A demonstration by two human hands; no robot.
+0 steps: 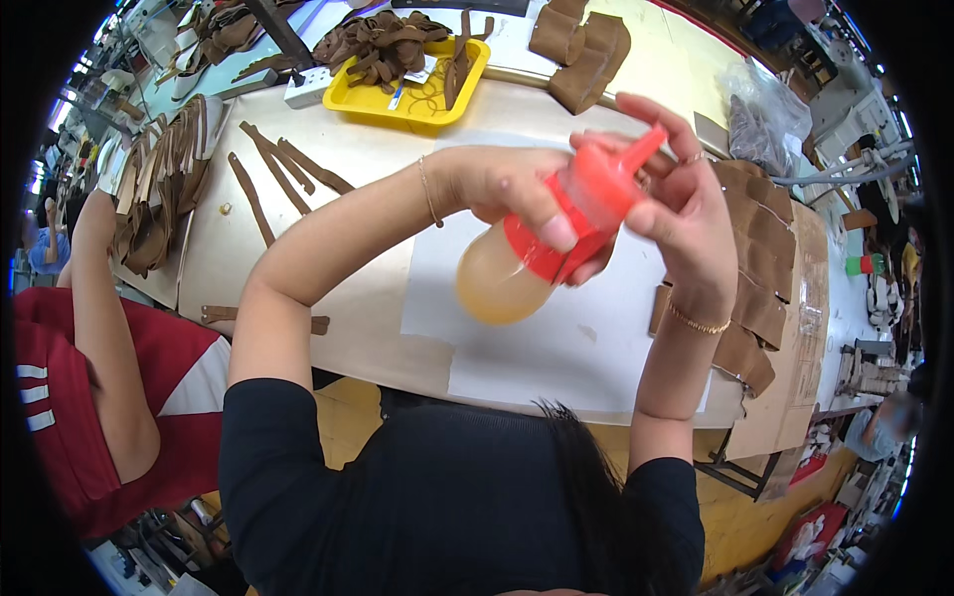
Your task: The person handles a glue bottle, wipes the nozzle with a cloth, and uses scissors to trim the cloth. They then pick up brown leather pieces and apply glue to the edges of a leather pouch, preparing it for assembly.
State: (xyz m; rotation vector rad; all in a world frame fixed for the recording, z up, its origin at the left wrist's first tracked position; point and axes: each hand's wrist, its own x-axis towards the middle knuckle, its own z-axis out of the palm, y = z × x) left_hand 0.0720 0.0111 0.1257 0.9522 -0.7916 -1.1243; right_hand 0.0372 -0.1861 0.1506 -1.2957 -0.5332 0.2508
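Note:
Above the table I hold a squeeze bottle [504, 278] with a see-through rounded body, a pale yellowish content and a red top with a pointed spout. It is tilted, its spout up toward the far right. My left hand [522, 197] is wrapped round the bottle's red upper part. Curled about the red cap [604, 184] is my right hand [693, 214], thumb at the cap's near side and the upper fingers raised behind the spout. Some of the fingers are hidden behind the bottle. Beneath it lies a white sheet [517, 363] on the table.
A yellow tray [437, 117] of brown strips stands at the far side. Loose brown strips [273, 164] lie left, near a stacked bundle [164, 199]. Brown panels [760, 248] overlap at right, below a clear plastic bag [765, 109]. A co-worker in red [149, 368] sits at left.

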